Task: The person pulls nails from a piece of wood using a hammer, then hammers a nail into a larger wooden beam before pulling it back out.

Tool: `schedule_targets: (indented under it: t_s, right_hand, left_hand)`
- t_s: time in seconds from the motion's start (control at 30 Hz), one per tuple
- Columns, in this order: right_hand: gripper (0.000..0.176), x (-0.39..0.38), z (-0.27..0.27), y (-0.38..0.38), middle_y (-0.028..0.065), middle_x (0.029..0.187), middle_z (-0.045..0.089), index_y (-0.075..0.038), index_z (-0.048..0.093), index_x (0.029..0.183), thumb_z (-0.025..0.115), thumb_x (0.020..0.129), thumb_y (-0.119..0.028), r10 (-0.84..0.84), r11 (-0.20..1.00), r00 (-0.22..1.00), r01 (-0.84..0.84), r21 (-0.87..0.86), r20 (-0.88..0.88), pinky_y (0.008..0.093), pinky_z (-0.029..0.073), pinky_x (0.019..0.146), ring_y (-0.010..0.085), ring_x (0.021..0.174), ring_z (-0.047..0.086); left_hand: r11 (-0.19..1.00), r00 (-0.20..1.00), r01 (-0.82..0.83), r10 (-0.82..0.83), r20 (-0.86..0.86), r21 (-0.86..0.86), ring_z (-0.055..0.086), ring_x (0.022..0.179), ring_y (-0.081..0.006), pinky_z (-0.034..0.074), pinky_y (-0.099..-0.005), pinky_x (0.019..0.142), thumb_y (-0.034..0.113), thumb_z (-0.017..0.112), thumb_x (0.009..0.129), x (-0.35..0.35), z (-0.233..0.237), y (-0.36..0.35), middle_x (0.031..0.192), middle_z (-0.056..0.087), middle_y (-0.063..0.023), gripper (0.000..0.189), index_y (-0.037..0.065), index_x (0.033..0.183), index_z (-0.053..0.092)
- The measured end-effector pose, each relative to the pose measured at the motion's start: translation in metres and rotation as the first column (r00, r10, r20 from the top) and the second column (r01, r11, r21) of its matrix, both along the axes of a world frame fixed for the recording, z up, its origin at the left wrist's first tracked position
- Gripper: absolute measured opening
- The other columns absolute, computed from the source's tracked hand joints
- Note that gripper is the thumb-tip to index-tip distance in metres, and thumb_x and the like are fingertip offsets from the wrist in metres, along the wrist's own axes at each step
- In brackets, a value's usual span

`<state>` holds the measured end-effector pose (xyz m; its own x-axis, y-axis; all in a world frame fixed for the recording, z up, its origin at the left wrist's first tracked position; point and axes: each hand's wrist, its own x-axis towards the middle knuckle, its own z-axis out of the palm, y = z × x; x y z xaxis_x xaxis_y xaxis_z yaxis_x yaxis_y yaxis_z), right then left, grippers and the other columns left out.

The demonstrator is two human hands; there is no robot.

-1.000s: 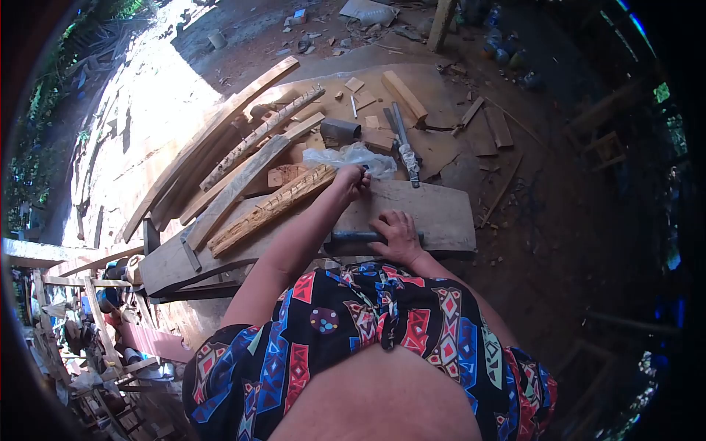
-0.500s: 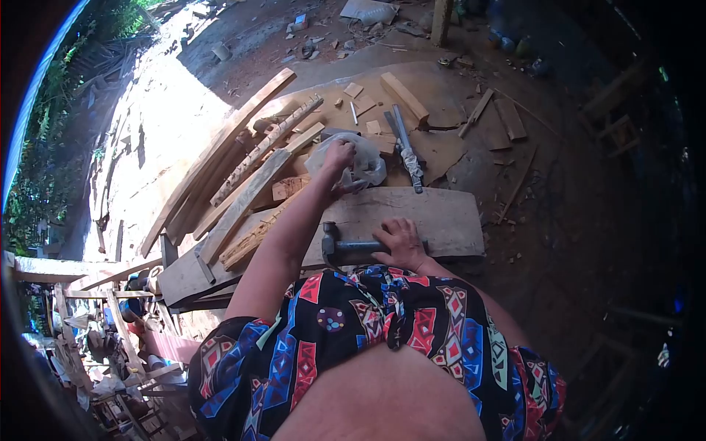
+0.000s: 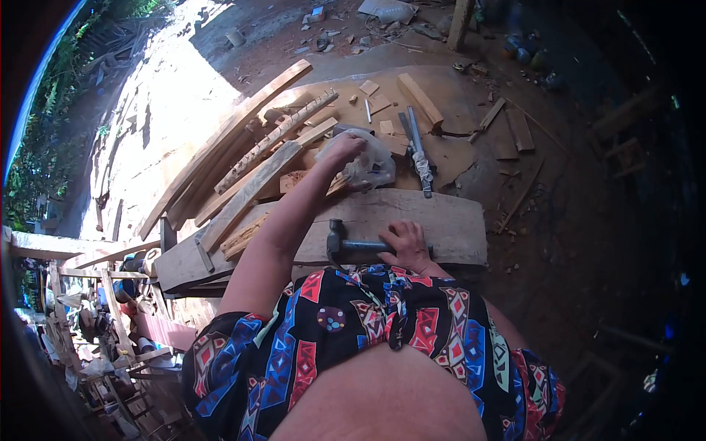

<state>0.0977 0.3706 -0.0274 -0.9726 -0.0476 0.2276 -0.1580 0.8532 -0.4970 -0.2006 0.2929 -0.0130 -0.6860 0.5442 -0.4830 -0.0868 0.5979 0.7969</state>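
- Your left hand (image 3: 343,147) is stretched forward over the stack, resting on a crumpled clear plastic bag (image 3: 373,167).
- The left fingers are curled down into the bag and hidden by the film; you cannot tell whether they pinch anything.
- The plastic bag lies just beyond the far edge of a thick, pale grey wooden plank (image 3: 448,220) that runs crosswise in front of you.
- Your right hand (image 3: 406,245) lies at the near edge of that plank, its fingers wrapped tight round the handle of a dark steel hammer (image 3: 360,245).
- The hammer lies flat along the plank's near edge, with its head pointing to your left and its handle running right under your palm.
- A long metal tool with a cloth-wrapped grip (image 3: 421,156) lies just right of the bag, on a brown sheet of board (image 3: 456,158).
- Long weathered planks (image 3: 243,140) are stacked slantwise to the left, passing under your left forearm.
- Short wood offcuts (image 3: 421,99) are scattered on the board, further out.
- The dirt ground (image 3: 559,220) on the right is in shade.
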Motion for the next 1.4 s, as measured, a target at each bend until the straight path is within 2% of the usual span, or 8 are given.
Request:
schedule_targets:
  t_s: [0.23,0.57,0.73,0.8,0.9,1.0,1.13,1.4]
  right_hand:
    - [0.037,0.001,-0.006,0.0,0.0045,0.102,0.05,-0.015,0.061,0.094,0.075,0.061,-0.027,0.03,0.999,0.999,-0.031,-0.021,-0.038,0.0423,0.035,0.085,0.0253,0.101,0.047]
    - [0.026,-0.013,0.015,-0.007,0.0088,0.09,0.051,-0.01,0.058,0.084,0.072,0.065,-0.021,0.046,0.998,0.994,-0.042,-0.045,0.101,0.0416,0.042,0.072,0.0302,0.084,0.053]
    - [0.023,-0.024,0.038,-0.005,0.011,0.087,0.052,-0.007,0.058,0.084,0.07,0.071,-0.021,0.042,0.989,0.972,-0.007,-0.15,0.231,0.0419,0.044,0.067,0.0307,0.075,0.055]
    - [0.022,-0.028,0.038,-0.004,0.0115,0.084,0.052,-0.006,0.058,0.084,0.069,0.072,-0.021,0.051,0.976,0.956,0.013,-0.216,0.29,0.0408,0.044,0.067,0.0297,0.074,0.055]
    - [0.022,-0.038,0.038,-0.004,0.0078,0.072,0.054,-0.003,0.059,0.082,0.069,0.078,-0.022,0.079,0.867,0.914,0.134,-0.48,0.398,0.0326,0.044,0.059,0.0202,0.065,0.055]
    - [0.023,-0.061,0.064,-0.016,0.0,0.063,0.055,-0.002,0.058,0.077,0.065,0.087,-0.022,0.125,0.594,0.9,0.269,-0.758,0.417,0.0208,0.037,0.045,0.0054,0.048,0.047]
    - [0.017,-0.08,0.086,-0.024,0.0021,0.068,0.058,-0.004,0.059,0.084,0.06,0.091,-0.02,0.174,0.415,0.874,0.353,-0.839,0.454,0.02,0.037,0.044,0.0064,0.049,0.05]
    - [0.014,-0.06,0.117,-0.012,0.0003,0.068,0.057,-0.004,0.059,0.086,0.061,0.09,-0.018,0.024,0.521,0.97,0.193,-0.832,0.24,0.0188,0.034,0.046,0.0044,0.051,0.049]
  left_hand:
    - [0.989,0.993,-0.05,0.035,0.108,0.137,0.063,0.057,-0.0151,0.049,-0.0277,0.046,0.007,0.051,0.084,0.026,0.038,-0.024,0.076,0.065,-0.0097,0.019,-0.002,0.093,0.065]
    - [0.773,0.913,-0.398,0.388,0.128,0.494,0.065,0.084,-0.022,0.054,-0.0317,0.071,-0.002,0.042,0.078,0.043,0.052,-0.146,0.108,0.06,-0.0153,0.041,-0.002,0.116,0.056]
    - [0.879,0.747,-0.458,0.46,-0.481,0.13,0.06,0.101,-0.0238,0.044,-0.0392,0.092,0.012,0.049,0.082,0.083,0.044,-0.24,0.103,0.063,-0.0129,0.027,0.004,0.103,0.065]
    - [0.811,0.666,-0.514,0.174,-0.726,-0.277,0.051,0.115,-0.0257,0.031,-0.0445,0.103,0.027,0.051,0.088,0.108,0.035,-0.265,0.109,0.061,-0.0108,0.027,0.012,0.105,0.065]
    - [0.786,0.5,-0.574,0.112,-0.859,-0.231,0.044,0.121,-0.0263,0.019,-0.0523,0.106,0.038,0.051,0.089,0.132,-0.01,-0.281,0.113,0.058,-0.0075,0.031,0.016,0.107,0.062]
    - [0.763,0.398,-0.623,0.115,-0.91,-0.175,0.043,0.116,-0.0261,0.016,-0.0559,0.105,0.041,0.05,0.089,0.135,-0.023,-0.277,0.112,0.054,-0.005,0.032,0.018,0.11,0.058]
    - [0.735,0.369,-0.656,0.114,-0.923,-0.172,0.042,0.114,-0.0241,0.016,-0.0533,0.106,0.049,0.049,0.087,0.134,-0.023,-0.28,0.108,0.053,-0.0043,0.039,0.017,0.107,0.059]
    - [0.771,0.476,-0.588,0.087,-0.875,-0.243,0.045,0.109,-0.0243,0.015,-0.0519,0.106,0.058,0.053,0.081,0.143,-0.017,-0.305,0.103,0.053,-0.0063,0.048,0.014,0.099,0.06]
